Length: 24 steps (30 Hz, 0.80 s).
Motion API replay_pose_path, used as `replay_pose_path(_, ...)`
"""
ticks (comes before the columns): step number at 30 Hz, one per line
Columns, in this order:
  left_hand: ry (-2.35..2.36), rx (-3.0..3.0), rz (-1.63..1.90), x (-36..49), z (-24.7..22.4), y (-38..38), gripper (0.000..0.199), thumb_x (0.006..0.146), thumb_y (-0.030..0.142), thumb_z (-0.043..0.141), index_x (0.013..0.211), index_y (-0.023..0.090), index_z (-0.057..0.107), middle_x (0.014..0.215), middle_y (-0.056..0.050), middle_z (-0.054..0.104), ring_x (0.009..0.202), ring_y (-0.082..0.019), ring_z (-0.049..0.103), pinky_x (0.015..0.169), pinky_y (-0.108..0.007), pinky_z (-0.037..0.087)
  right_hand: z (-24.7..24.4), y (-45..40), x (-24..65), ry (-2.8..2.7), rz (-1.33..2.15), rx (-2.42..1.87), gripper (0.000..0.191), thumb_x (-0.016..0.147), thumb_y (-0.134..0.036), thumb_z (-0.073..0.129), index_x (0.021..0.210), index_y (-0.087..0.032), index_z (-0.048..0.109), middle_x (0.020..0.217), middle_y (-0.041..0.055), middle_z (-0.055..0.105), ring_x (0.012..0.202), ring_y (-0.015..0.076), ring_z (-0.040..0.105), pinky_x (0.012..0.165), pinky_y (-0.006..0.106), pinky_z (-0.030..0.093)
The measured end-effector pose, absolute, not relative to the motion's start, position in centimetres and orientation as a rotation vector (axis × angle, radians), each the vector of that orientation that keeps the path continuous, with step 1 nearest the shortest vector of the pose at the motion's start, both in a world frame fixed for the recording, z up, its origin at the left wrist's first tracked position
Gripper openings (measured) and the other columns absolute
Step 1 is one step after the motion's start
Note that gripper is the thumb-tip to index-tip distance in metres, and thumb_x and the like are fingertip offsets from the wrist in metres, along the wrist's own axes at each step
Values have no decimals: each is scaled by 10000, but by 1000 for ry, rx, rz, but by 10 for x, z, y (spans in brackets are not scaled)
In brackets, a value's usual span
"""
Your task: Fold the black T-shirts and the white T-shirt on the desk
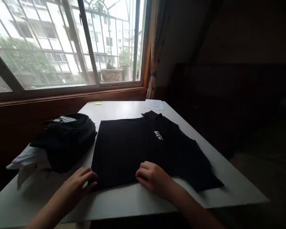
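Note:
A black collared shirt (124, 146) lies spread flat on the white table (128, 198), its collar toward the far right and its hem at the left. White lettering shows on its chest. My left hand (84, 179) pinches the near corner of the hem, thumb and fingers closed around the cloth. Along the shirt's near side edge, my right hand (152, 178) has its fingers curled down and closed on the fabric. One sleeve stretches to the right of my right forearm, toward the table's near edge.
A heap of dark and white clothes (69, 140) sits left of the shirt. Papers (154, 104) and a small yellow item (98, 103) lie at the table's far end. Beyond stands a barred window (109, 44) with a tied curtain (153, 63).

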<state>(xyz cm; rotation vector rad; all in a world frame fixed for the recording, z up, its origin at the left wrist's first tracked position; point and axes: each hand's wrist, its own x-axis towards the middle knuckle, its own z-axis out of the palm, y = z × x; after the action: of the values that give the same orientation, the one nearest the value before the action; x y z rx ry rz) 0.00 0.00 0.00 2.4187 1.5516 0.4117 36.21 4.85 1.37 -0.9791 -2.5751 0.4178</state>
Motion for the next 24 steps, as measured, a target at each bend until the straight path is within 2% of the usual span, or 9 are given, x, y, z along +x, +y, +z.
replay_pose_path(5,1582,2448,402,-6,-3,-9,91,919,286,603,968,255,673,969,-31,648,859,-187,634,747,-270,507,21,50,347,-2638,447,-979,23,906,-219,662,891,-218,680,921,-2,663,862,148,608,757,238,439)
replay_pose_path(9,1606,2493,408,-8,-6,-10,101,885,201,572,913,239,661,904,-26,641,790,-175,633,713,-259,503,22,51,333,-2713,464,-964,42,879,-260,703,890,-223,687,943,-2,667,876,152,624,747,236,433)
replay_pose_path(13,1631,2567,352,-6,-6,-8,137,839,127,544,867,233,626,909,-28,645,794,-179,632,697,-257,493,24,52,324,-2746,439,-967,80,878,-290,705,926,-229,687,967,-3,672,890,156,631,730,242,428)
replay_pose_path(18,1594,2784,477,-1,-3,-3,162,817,110,534,914,222,600,988,-56,651,883,-214,635,758,-293,510,28,54,320,-2761,419,-986,118,864,-302,713,952,-228,687,975,2,682,900,169,624,741,251,434)
replay_pose_path(24,1592,2778,501,4,18,0,195,808,57,495,900,218,556,913,-32,586,807,-195,573,672,-267,469,32,55,319,-2760,408,-975,129,853,-304,730,946,-227,683,970,0,674,909,173,606,764,260,439)
